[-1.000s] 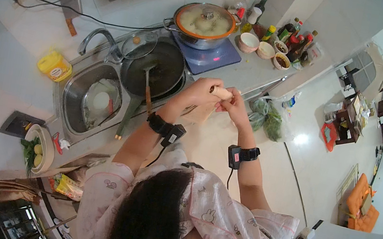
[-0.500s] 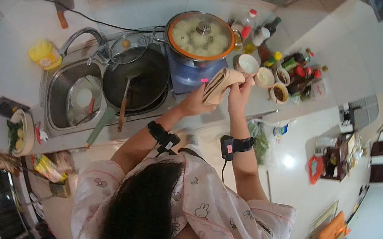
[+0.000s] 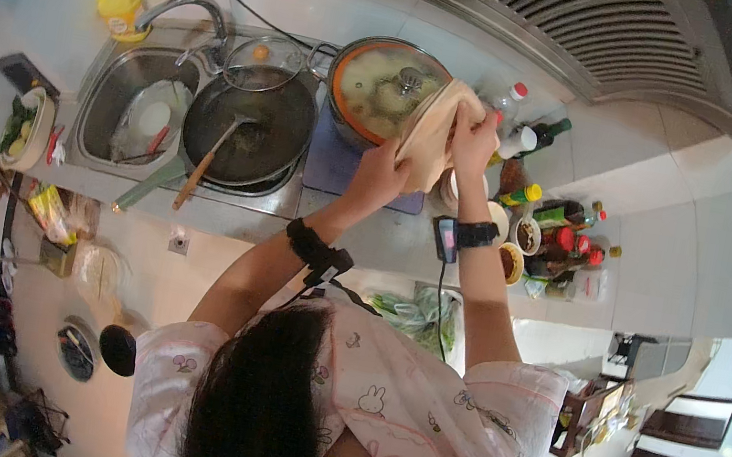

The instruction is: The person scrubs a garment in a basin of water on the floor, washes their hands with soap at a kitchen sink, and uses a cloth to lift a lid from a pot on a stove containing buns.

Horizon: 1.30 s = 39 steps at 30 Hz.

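A beige folded cloth [image 3: 434,138] is stretched between my two hands, in front of the pot's right side. My left hand [image 3: 378,177] grips its lower left edge, fingers closed. At the upper right edge, my right hand [image 3: 473,145] pinches it. Behind the cloth stands a steel pot [image 3: 348,131] with an orange-rimmed glass lid [image 3: 374,75]; pale round pieces show through the fogged glass. Its right handle is hidden by the cloth. The pot rests on a bluish flat cooker [image 3: 329,172].
Left of the pot sit a dark wok [image 3: 279,141] with a wooden-handled spatula [image 3: 200,170], a mesh strainer [image 3: 266,76] and the sink [image 3: 95,111]. Several bottles [image 3: 562,242] and small bowls [image 3: 509,264] crowd the right counter. A range hood [image 3: 556,18] hangs above.
Both hands have lifted the cloth up toward the pot's right side, and it is spread wider. The whole view has turned, showing more of the range hood.
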Each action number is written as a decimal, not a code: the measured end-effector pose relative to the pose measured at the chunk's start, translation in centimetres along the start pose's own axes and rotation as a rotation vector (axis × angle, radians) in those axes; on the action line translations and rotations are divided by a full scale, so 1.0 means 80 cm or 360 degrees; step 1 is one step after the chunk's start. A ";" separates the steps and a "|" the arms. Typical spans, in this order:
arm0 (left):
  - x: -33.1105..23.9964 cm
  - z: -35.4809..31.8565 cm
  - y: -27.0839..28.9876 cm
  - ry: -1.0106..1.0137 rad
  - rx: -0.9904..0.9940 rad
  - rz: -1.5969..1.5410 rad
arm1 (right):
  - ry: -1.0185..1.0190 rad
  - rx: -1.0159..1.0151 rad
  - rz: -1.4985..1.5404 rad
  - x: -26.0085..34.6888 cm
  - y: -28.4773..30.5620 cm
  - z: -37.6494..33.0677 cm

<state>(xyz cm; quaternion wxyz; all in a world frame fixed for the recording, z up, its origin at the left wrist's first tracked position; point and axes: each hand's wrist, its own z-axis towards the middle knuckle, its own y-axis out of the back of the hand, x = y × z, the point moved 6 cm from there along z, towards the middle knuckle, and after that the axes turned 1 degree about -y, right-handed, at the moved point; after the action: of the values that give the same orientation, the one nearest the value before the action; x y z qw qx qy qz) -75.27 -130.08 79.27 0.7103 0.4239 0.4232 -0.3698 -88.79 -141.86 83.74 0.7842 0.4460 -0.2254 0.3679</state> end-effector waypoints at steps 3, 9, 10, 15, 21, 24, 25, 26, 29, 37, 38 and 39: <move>0.007 0.022 0.001 0.0082 -0.0064 0.0198 | 0.0035 0.0149 -0.0290 0.018 -0.027 0.027; -0.004 0.053 0.014 0.0199 -0.0195 0.0506 | 0.0115 0.0500 -0.0639 0.032 -0.068 0.075; -0.001 0.058 0.015 0.0239 -0.0200 0.0517 | 0.0098 0.0552 -0.0645 0.036 -0.074 0.079; 0.004 0.067 0.018 0.0091 -0.0314 0.0468 | 0.0167 0.0553 -0.0606 0.021 -0.113 0.089; 0.031 0.062 0.008 -0.0067 -0.0461 0.0413 | 0.0456 0.1016 -0.0492 0.010 -0.155 0.076; 0.037 0.049 0.028 -0.0056 -0.0616 0.0301 | 0.0541 0.0885 -0.0716 0.047 -0.157 0.043; 0.033 0.045 0.026 -0.0053 -0.0610 0.0293 | 0.0535 0.0886 -0.0725 0.043 -0.161 0.039; 0.026 0.039 0.029 -0.0083 -0.0718 0.0309 | 0.0494 0.0818 -0.0821 0.036 -0.166 0.037; 0.019 0.026 0.037 -0.0067 -0.0761 0.0306 | 0.0422 0.0731 -0.0973 0.028 -0.169 0.043; 0.002 -0.007 0.083 -0.0301 -0.0701 0.0060 | 0.0440 0.1139 -0.1091 0.086 -0.160 0.036; 0.002 -0.010 0.081 -0.0385 -0.0689 -0.0129 | 0.0511 0.1120 -0.1132 0.076 -0.167 0.042; 0.001 -0.013 0.079 -0.0468 -0.0676 -0.0318 | 0.0582 0.1101 -0.1173 0.066 -0.174 0.047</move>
<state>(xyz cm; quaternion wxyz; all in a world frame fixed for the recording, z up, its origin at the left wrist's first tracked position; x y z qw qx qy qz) -69.93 -126.84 80.71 0.7970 0.1634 0.4234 -0.3985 -74.77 -147.75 81.80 0.6952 0.6565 0.2205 0.1927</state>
